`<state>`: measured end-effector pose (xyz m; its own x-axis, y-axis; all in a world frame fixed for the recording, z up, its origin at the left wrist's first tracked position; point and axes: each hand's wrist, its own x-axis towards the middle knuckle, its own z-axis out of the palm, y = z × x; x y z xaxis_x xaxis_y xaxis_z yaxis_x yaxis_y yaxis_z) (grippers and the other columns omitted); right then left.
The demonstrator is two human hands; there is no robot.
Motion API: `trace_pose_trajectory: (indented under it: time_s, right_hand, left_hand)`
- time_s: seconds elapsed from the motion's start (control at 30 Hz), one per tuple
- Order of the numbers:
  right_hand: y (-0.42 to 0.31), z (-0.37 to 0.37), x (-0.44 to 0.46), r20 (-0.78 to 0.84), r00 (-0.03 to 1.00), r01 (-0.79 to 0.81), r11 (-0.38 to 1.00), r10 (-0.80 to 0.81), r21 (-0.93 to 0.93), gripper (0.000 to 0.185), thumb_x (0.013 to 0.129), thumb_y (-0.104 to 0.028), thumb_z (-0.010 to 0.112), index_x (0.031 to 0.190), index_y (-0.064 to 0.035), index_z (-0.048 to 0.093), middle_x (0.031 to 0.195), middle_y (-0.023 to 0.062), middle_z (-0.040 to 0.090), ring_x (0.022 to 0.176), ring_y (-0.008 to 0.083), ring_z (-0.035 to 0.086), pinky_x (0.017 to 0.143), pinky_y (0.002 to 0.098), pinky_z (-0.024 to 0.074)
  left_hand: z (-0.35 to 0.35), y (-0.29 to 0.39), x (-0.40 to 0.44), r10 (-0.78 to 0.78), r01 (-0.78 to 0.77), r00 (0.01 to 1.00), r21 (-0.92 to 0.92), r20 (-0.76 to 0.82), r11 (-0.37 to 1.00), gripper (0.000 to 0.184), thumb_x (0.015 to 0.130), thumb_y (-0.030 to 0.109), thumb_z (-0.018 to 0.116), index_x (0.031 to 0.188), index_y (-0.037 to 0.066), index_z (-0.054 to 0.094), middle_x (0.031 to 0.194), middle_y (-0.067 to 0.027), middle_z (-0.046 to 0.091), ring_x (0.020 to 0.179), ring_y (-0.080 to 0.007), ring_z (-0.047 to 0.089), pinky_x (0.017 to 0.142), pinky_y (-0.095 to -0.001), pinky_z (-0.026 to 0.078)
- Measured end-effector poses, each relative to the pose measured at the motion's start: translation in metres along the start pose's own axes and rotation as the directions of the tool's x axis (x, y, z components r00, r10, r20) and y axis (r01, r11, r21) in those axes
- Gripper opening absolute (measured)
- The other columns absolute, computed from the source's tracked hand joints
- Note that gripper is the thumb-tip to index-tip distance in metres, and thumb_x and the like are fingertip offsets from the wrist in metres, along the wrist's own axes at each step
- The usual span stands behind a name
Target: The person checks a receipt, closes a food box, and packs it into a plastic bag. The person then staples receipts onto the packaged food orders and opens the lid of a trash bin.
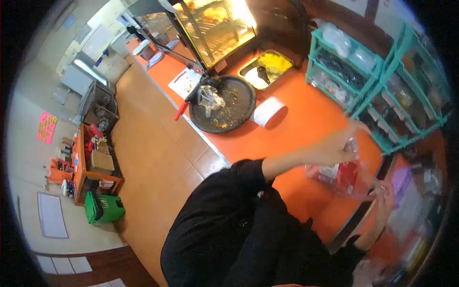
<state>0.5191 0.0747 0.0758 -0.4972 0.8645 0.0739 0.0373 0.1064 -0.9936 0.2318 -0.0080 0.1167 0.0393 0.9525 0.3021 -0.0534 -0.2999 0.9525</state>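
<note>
A clear plastic bag [330, 173] with something red inside is stretched between my hands, low over the orange counter [296, 196]. My left hand [340, 147] grips its upper part, with the fingers partly blurred. At the counter's right edge, my right hand [382, 197] pinches the other side of the bag. What exactly lies inside the plastic cannot be made out. Left of my left hand, a white cup-like container [268, 112] lies on the counter.
A round dark board [239, 114] holds a cleaver with a red handle [181, 111] and a plastic bag. Behind are a metal tray [247, 72] with yellow food and a lit display case [217, 33]. Green racks [344, 79] stand to the right, a green bin [111, 208] at left.
</note>
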Motion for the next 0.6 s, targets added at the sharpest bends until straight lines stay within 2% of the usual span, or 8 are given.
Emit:
trace_pose_trajectory:
  time_s: [0.13, 0.17, 0.27, 0.3, 0.37, 0.47, 0.57, 0.6]
  right_hand:
    - [-0.006, 0.018, -0.003, 0.064, 0.992, -0.085, 0.943, 0.111, -0.321, 0.025, 0.076, -0.009, 0.057, 0.099, -0.0016, 0.05, 0.087, 0.0063, 0.054, 0.085, 0.0132, 0.05, 0.077, 0.0256, 0.0389]
    - [0.0, 0.019, -0.009, 0.062, 0.994, -0.062, 0.931, 0.09, -0.36, 0.033, 0.075, -0.009, 0.059, 0.106, -0.0023, 0.048, 0.09, 0.0057, 0.053, 0.087, 0.0144, 0.05, 0.078, 0.0257, 0.0391]
    - [-0.001, -0.013, -0.035, -0.078, 0.941, -0.338, 0.907, 0.329, -0.253, 0.06, 0.069, -0.005, 0.064, 0.122, -0.0048, 0.036, 0.105, 0.0076, 0.05, 0.099, 0.0189, 0.046, 0.086, 0.0286, 0.0375]
    - [0.023, -0.036, -0.043, -0.081, 0.963, -0.265, 0.849, 0.256, -0.458, 0.073, 0.064, -0.006, 0.068, 0.125, -0.0055, 0.03, 0.11, 0.0095, 0.047, 0.104, 0.021, 0.044, 0.089, 0.0309, 0.0357]
    - [0.078, -0.049, -0.044, -0.016, 0.99, -0.116, 0.738, 0.141, -0.665, 0.084, 0.06, -0.006, 0.072, 0.129, -0.0047, 0.024, 0.113, 0.0114, 0.047, 0.107, 0.0223, 0.044, 0.09, 0.034, 0.0364]
    - [0.153, -0.012, -0.01, 0.111, 0.954, -0.178, 0.827, 0.277, -0.534, 0.094, 0.051, -0.014, 0.077, 0.128, -0.0039, 0.025, 0.117, 0.0136, 0.045, 0.111, 0.0263, 0.04, 0.093, 0.037, 0.0325]
    - [0.141, 0.078, 0.025, 0.207, 0.977, 0.067, 0.864, 0.044, -0.499, 0.089, 0.052, -0.022, 0.076, 0.125, -0.0038, 0.029, 0.111, 0.0166, 0.049, 0.105, 0.0299, 0.045, 0.087, 0.0384, 0.0355]
    - [0.141, 0.094, 0.029, 0.193, 0.978, 0.177, 0.785, -0.075, -0.594, 0.084, 0.055, -0.025, 0.075, 0.124, -0.0036, 0.032, 0.106, 0.0181, 0.052, 0.1, 0.0306, 0.049, 0.083, 0.0388, 0.0382]
  left_hand:
    - [-0.019, -0.031, 0.008, 0.005, -0.022, 0.999, 0.362, 0.047, 0.932, 0.053, 0.073, 0.016, 0.06, 0.118, 0.006, 0.034, 0.081, -0.0117, 0.056, 0.072, -0.0246, 0.057, 0.065, -0.035, 0.046]
    - [-0.032, -0.026, 0.0, -0.035, -0.007, 0.995, 0.441, 0.088, 0.898, 0.047, 0.073, 0.014, 0.062, 0.114, 0.005, 0.041, 0.118, -0.009, 0.042, 0.075, -0.0171, 0.056, 0.066, -0.0291, 0.047]
    - [-0.078, -0.041, -0.04, -0.073, 0.021, 0.997, 0.8, 0.029, 0.6, 0.074, 0.061, 0.019, 0.072, 0.122, 0.004, 0.033, 0.126, -0.0137, 0.034, 0.111, -0.0271, 0.039, 0.089, -0.0356, 0.035]
    - [-0.085, -0.048, -0.05, -0.137, 0.084, 0.99, 0.9, -0.027, 0.428, 0.084, 0.056, 0.023, 0.075, 0.123, 0.002, 0.03, 0.127, -0.0154, 0.032, 0.117, -0.0295, 0.031, 0.095, -0.0376, 0.029]
    - [-0.075, -0.129, -0.081, -0.187, 0.099, 0.982, 0.816, 0.012, 0.569, 0.097, 0.052, 0.025, 0.077, 0.128, 0.006, 0.02, 0.132, -0.0142, 0.024, 0.122, -0.0309, 0.02, 0.097, -0.0409, 0.024]
    - [-0.027, -0.182, -0.077, -0.199, 0.146, 0.98, 0.705, -0.008, 0.694, 0.111, 0.049, 0.03, 0.077, 0.135, 0.011, 0.007, 0.14, -0.0112, 0.008, 0.128, -0.0335, 0.0, 0.1, -0.0479, 0.014]
    - [0.018, -0.206, -0.025, 0.001, -0.023, 0.999, 0.68, 0.033, 0.733, 0.1, 0.053, 0.032, 0.073, 0.133, 0.011, 0.017, 0.137, -0.0124, 0.017, 0.125, -0.0368, 0.011, 0.097, -0.0474, 0.02]
    - [0.024, -0.216, -0.013, -0.263, 0.196, 0.965, 0.657, 0.003, 0.728, 0.09, 0.055, 0.032, 0.072, 0.129, 0.01, 0.025, 0.13, -0.0129, 0.029, 0.121, -0.037, 0.02, 0.096, -0.0473, 0.021]
